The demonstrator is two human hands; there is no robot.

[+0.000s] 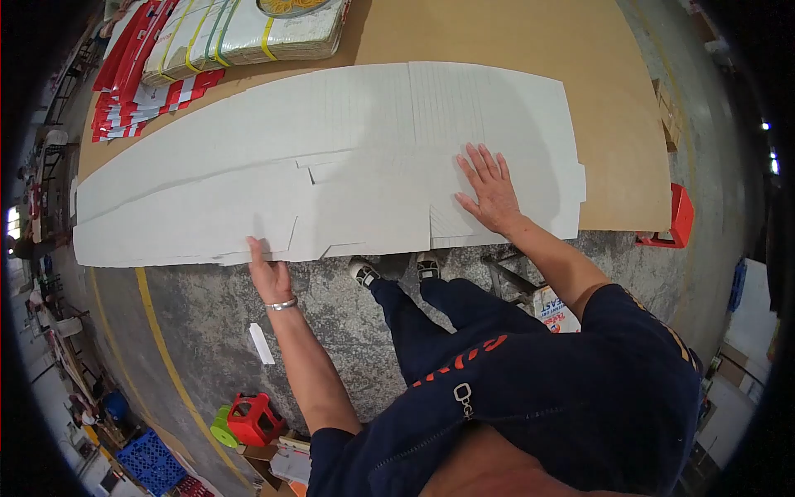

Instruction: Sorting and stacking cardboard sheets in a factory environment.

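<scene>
A large white corrugated cardboard sheet (364, 203), long and tapering to the left, lies before me with cut slits and fold lines in it. My right hand (494, 192) is pressed flat on its right part, fingers spread. At the near edge, left of the middle, my left hand (272, 277) grips the sheet, one digit on top and the other fingers partly hidden at the edge. A silver bracelet (281, 305) circles my left wrist.
Beneath the sheet is a brown board tabletop (621, 166). Strapped flat bundles (240, 45) and red-and-white packaging (137, 79) are stacked at the far left. Red stools (255, 418) stand on the floor at both sides. A white scrap (261, 343) lies on the floor.
</scene>
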